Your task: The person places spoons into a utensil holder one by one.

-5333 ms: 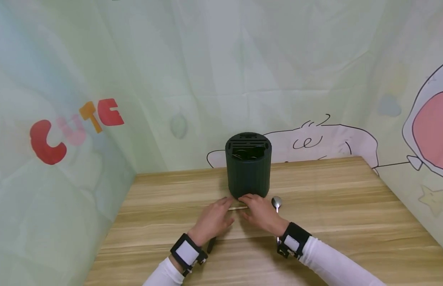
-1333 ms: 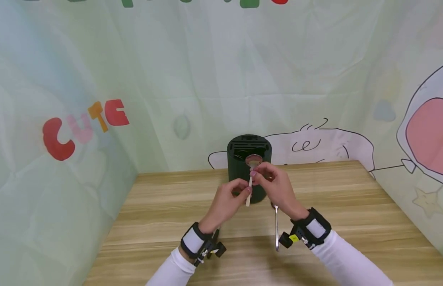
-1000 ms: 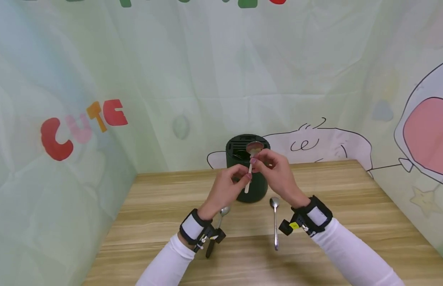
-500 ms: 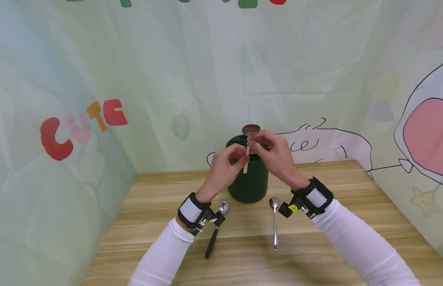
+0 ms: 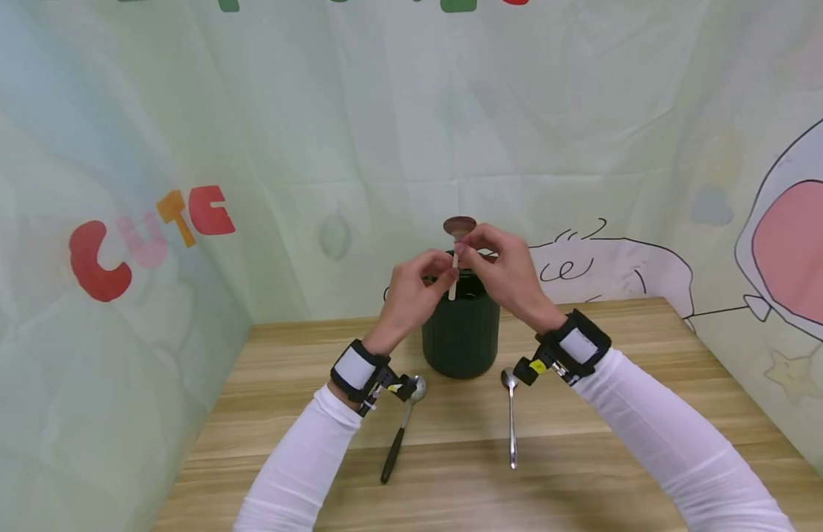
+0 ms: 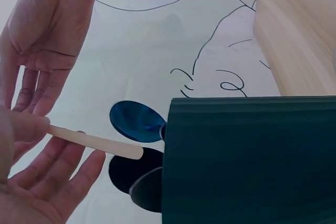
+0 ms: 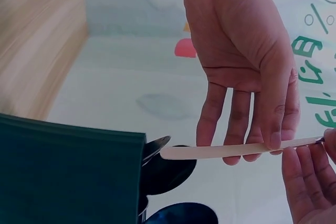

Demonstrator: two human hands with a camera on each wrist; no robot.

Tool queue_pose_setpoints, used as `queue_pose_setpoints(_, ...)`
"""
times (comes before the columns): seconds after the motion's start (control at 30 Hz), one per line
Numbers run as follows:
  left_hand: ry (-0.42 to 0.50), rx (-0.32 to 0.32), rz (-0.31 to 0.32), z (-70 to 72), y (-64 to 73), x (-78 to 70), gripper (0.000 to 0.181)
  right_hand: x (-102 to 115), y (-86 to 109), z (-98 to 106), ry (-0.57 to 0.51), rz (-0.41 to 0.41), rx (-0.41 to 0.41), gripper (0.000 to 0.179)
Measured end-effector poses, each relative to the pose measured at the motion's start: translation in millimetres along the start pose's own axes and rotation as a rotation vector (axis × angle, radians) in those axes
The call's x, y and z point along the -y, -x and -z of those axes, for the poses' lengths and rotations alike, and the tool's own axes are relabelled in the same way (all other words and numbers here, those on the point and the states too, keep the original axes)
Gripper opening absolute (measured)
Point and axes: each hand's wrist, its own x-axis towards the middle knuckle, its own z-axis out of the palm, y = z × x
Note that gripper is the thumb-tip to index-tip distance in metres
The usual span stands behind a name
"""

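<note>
A spoon with a cream handle and a shiny bowl (image 5: 460,226) is held upright, bowl up, over the front of the dark green utensil holder (image 5: 460,340). My left hand (image 5: 414,294) pinches the lower part of its handle (image 6: 113,146) between thumb and fingers. Higher up, close under the bowl, my right hand (image 5: 507,275) pinches it too. The handle's lower tip overlaps the holder's opening in the head view; in the right wrist view it is beside the rounded ends of utensils (image 7: 170,174) sticking out. Both hands hide most of the holder's slotted top.
On the wooden table (image 5: 305,399), a black-handled spoon (image 5: 400,440) lies to the left in front of the holder. A metal spoon (image 5: 512,421) lies to the right. A printed cloth backdrop (image 5: 332,133) stands behind and at both sides.
Five seconds ago both hands were down at the cream handle on the table. The spoon has since been lifted; over the last second both hands have raised it higher above the holder's rim.
</note>
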Motion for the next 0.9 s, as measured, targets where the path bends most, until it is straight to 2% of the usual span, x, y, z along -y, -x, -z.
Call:
queue_pose_setpoints(0.2,-0.017,-0.006,0.0,-2.9,-4.4,7.3,0.01,-7,-2.3,-2,-0.003,0.01,-0.005,0.006)
queue_pose_setpoints(0.7,0.013,0.003,0.064,-7.4,-6.3,22.9,0.009,-21,0.9,-8,0.078,-0.019,0.0,0.012)
queue_pose_setpoints(0.9,0.043,0.004,0.052,-7.8,-5.4,25.5,0.011,-24,3.3,-10,0.097,-0.016,-0.002,0.012)
